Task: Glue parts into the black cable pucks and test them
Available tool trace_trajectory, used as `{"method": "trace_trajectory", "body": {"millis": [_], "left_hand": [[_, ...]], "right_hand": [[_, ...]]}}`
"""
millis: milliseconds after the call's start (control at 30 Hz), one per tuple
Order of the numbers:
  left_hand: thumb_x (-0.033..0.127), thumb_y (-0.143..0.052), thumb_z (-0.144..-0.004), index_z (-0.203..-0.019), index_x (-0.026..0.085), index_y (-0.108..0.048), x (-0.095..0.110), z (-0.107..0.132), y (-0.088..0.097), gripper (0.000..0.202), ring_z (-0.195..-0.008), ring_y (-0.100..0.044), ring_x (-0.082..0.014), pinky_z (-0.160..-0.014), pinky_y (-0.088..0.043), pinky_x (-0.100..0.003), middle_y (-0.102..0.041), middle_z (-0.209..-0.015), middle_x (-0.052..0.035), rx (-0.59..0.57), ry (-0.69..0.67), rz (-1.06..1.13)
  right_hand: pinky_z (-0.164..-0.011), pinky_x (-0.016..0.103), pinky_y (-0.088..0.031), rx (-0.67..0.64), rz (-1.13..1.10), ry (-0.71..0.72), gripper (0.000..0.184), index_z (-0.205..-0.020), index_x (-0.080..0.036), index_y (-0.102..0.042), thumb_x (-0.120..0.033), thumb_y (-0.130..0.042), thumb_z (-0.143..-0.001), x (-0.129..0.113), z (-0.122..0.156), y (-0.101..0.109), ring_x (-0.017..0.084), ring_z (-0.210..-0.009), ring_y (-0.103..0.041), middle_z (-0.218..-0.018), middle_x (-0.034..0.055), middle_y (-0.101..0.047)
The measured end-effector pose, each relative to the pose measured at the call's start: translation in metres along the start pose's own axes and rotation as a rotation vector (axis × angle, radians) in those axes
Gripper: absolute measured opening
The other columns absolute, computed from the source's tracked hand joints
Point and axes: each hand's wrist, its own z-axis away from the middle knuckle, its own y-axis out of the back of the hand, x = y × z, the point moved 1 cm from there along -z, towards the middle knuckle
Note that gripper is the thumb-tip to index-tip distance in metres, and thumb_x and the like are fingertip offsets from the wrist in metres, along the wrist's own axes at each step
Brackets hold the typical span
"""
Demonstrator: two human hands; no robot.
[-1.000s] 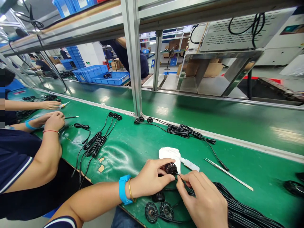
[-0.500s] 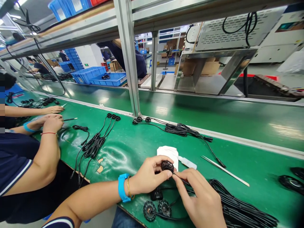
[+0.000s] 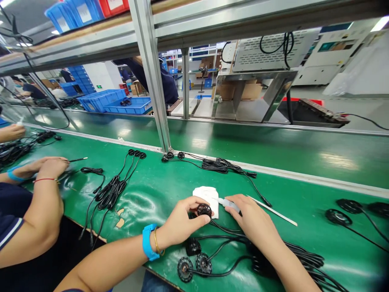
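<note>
My left hand (image 3: pixel 181 219) is closed around a round, glossy black cable head (image 3: pixel 204 209), held just above the bench. My right hand (image 3: pixel 253 217) has its thumb and fingers around a small translucent dropper bottle (image 3: pixel 228 204), its thin tip pointing left. Under that tip lies a folded white cloth (image 3: pixel 206 195), partly covered by my left fingers. A black cap-like part (image 3: pixel 192 246) and two round cable heads (image 3: pixel 185 269) rest below my left hand. My right forearm partly hides a bundle of black cables (image 3: pixel 306 257).
White tweezers (image 3: pixel 273 211) lie right of my right hand. More cable bundles rest along the back (image 3: pixel 223 165) and at left (image 3: pixel 111 192). Round cable heads (image 3: pixel 338 217) lie at far right. A metal post (image 3: pixel 152 81) rises behind. A co-worker's hands (image 3: pixel 50 168) work at left.
My right hand has let go of the cable by the round head and moved up to grasp the dropper bottle. My left hand still holds the cable head. The view has shifted right.
</note>
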Motion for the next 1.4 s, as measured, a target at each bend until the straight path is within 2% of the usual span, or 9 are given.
{"method": "trace_trajectory", "body": {"millis": [167,300,367,567,700,800,1067,1233,1400], "left_hand": [[0.019,-0.069,-0.078,-0.102,0.013,-0.067,0.002,-0.001,0.001,0.024,-0.093,-0.066,-0.0208,-0.084,-0.047,-0.031,-0.074,-0.097,-0.0085,0.008,-0.041,-0.024],[0.023,-0.071,-0.077,-0.1,0.014,-0.065,-0.003,-0.002,0.001,0.025,-0.092,-0.066,-0.0208,-0.082,-0.047,-0.03,-0.073,-0.097,-0.0089,-0.013,0.019,0.06],[0.024,-0.072,-0.077,-0.099,0.014,-0.064,-0.004,-0.003,0.002,0.026,-0.093,-0.066,-0.0209,-0.083,-0.047,-0.031,-0.072,-0.097,-0.0086,0.017,0.028,0.084],[0.02,-0.069,-0.077,-0.096,0.014,-0.064,-0.006,-0.006,0.005,0.021,-0.09,-0.064,-0.0204,-0.083,-0.046,-0.031,-0.071,-0.093,-0.0078,0.053,-0.018,0.038],[0.022,-0.072,-0.074,-0.095,0.014,-0.064,-0.009,-0.007,0.006,0.024,-0.085,-0.065,-0.0198,-0.075,-0.045,-0.03,-0.072,-0.092,-0.0083,0.003,0.097,0.068],[0.026,-0.075,-0.072,-0.095,0.014,-0.064,-0.009,-0.007,0.006,0.028,-0.089,-0.065,-0.0206,-0.079,-0.046,-0.031,-0.072,-0.095,-0.0094,-0.005,0.114,0.118],[0.038,-0.081,-0.074,-0.103,0.015,-0.063,-0.015,-0.004,-0.003,0.04,-0.098,-0.065,-0.0202,-0.087,-0.047,-0.03,-0.072,-0.104,-0.0094,0.151,0.032,0.289],[0.038,-0.083,-0.072,-0.101,0.016,-0.066,-0.023,-0.007,-0.005,0.04,-0.095,-0.064,-0.0188,-0.087,-0.047,-0.03,-0.071,-0.1,-0.0072,0.199,0.052,0.341],[0.037,-0.086,-0.069,-0.1,0.014,-0.068,-0.025,-0.009,-0.005,0.043,-0.092,-0.063,-0.0172,-0.087,-0.047,-0.029,-0.071,-0.098,-0.0072,0.216,0.1,0.407]], "right_hand": [[-0.064,0.026,-0.054,-0.001,-0.17,-0.088,0.041,-0.105,-0.022,-0.071,-0.055,-0.05,-0.094,-0.004,0.001,0.016,0.016,-0.076,-0.067,-0.1,0.0046,-0.073],[-0.055,0.027,-0.052,0.122,-0.444,-0.319,0.052,-0.097,-0.017,-0.074,-0.064,-0.063,-0.08,-0.012,0.003,0.026,0.017,-0.06,-0.063,-0.083,0.0066,-0.073],[-0.06,0.029,-0.054,0.145,-0.511,-0.375,0.052,-0.095,-0.017,-0.075,-0.064,-0.068,-0.074,-0.016,0.004,0.024,0.02,-0.066,-0.066,-0.084,0.0078,-0.073],[-0.072,0.033,-0.057,0.199,-0.491,-0.328,0.047,-0.096,-0.019,-0.076,-0.061,-0.07,-0.074,-0.02,0.007,0.012,0.025,-0.09,-0.068,-0.102,0.0099,-0.073],[-0.07,0.031,-0.057,0.239,-0.458,-0.29,0.045,-0.096,-0.019,-0.076,-0.06,-0.068,-0.078,-0.022,0.01,0.013,0.023,-0.088,-0.068,-0.102,0.0089,-0.073],[-0.069,0.03,-0.057,0.255,-0.444,-0.302,0.046,-0.095,-0.02,-0.076,-0.061,-0.068,-0.077,-0.025,0.011,0.015,0.023,-0.085,-0.068,-0.102,0.008,-0.073],[-0.057,0.028,-0.055,0.271,-0.506,-0.453,0.052,-0.099,-0.019,-0.077,-0.066,-0.066,-0.077,-0.021,0.016,0.022,0.02,-0.065,-0.067,-0.087,0.007,-0.075],[-0.049,0.027,-0.051,0.37,-0.458,-0.384,0.045,-0.089,-0.021,-0.075,-0.064,-0.065,-0.078,-0.031,0.022,0.036,0.019,-0.058,-0.063,-0.077,0.0052,-0.072],[-0.063,0.03,-0.054,0.427,-0.314,-0.145,0.034,-0.081,-0.025,-0.073,-0.057,-0.064,-0.082,-0.047,0.025,0.044,0.019,-0.065,-0.063,-0.086,0.0037,-0.071]]}}
